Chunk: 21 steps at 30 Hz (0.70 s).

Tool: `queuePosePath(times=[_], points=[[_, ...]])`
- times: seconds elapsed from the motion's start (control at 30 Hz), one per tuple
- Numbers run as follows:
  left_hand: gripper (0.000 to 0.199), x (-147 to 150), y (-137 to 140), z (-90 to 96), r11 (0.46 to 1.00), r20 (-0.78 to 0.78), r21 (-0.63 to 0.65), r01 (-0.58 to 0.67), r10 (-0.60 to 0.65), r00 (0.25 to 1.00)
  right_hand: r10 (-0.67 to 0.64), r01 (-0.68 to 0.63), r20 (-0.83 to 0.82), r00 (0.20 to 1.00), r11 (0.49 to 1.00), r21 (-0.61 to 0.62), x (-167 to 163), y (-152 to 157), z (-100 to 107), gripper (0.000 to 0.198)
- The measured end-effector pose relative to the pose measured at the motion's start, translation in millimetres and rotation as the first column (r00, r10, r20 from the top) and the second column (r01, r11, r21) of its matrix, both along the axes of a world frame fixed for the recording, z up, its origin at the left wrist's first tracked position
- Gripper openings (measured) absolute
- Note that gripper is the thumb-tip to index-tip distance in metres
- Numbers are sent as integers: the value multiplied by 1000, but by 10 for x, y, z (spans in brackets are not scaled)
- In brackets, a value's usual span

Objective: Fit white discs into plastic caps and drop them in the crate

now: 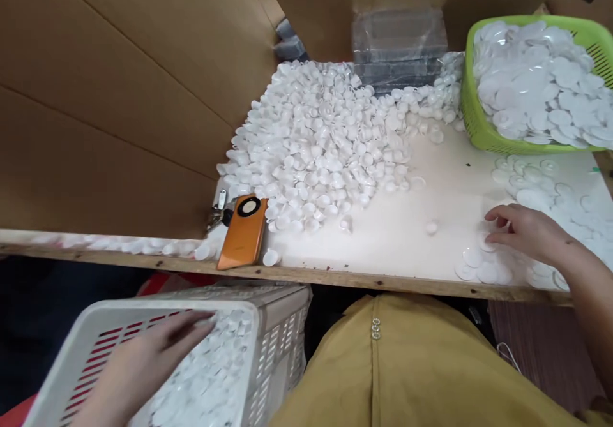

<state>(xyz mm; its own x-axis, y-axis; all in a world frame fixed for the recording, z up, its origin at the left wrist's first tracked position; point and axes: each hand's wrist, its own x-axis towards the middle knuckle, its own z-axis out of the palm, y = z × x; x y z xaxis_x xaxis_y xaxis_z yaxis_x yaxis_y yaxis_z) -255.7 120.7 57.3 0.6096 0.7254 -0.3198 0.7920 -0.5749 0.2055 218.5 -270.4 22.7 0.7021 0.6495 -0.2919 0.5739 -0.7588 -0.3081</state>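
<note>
My left hand [148,357] hangs over the white plastic basket [90,309], slightly blurred, with fingers stretched forward and no object plainly seen in them. Below it, many small white plastic pieces [205,376] fill part of this basket. On the tabletop, my right hand [527,232] reaches in from the right, thumb and forefinger apart. Its thumb tip is by a thin white disc [486,242], at the edge of a loose group of similar white discs [488,270]. A large heap of small white plastic cups [325,140] covers the table's left and middle.
A green basket [472,117] full of white discs stands at the back right. Clear-wrapped dark packs [400,50] sit at the back. An orange phone [243,235] lies by the front edge, beside a cardboard wall [119,114]. One lone cup [271,258] is nearby.
</note>
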Motion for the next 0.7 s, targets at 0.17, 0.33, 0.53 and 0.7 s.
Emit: queuePosePath(times=[0.17, 0.33, 0.53, 0.7], points=[[27, 1806, -848, -135, 876, 520, -187, 445, -296, 801, 92, -91, -23, 996, 995, 34, -102, 92, -39, 12], [44, 2937, -1483, -467, 683, 611, -65, 728, -550, 570, 7, 32, -221, 975, 984, 174, -257, 171, 116, 19], [23, 3141, -1477, -599, 666, 548, 15, 746, -629, 551, -121, 203, -189, 975, 832, 516, -549, 599, 51, 29], [21, 2889, -1226, -634, 807, 583, -91, 583, -431, 689, 128, -75, -50, 991, 809, 584, -820, 1016, -157, 18]])
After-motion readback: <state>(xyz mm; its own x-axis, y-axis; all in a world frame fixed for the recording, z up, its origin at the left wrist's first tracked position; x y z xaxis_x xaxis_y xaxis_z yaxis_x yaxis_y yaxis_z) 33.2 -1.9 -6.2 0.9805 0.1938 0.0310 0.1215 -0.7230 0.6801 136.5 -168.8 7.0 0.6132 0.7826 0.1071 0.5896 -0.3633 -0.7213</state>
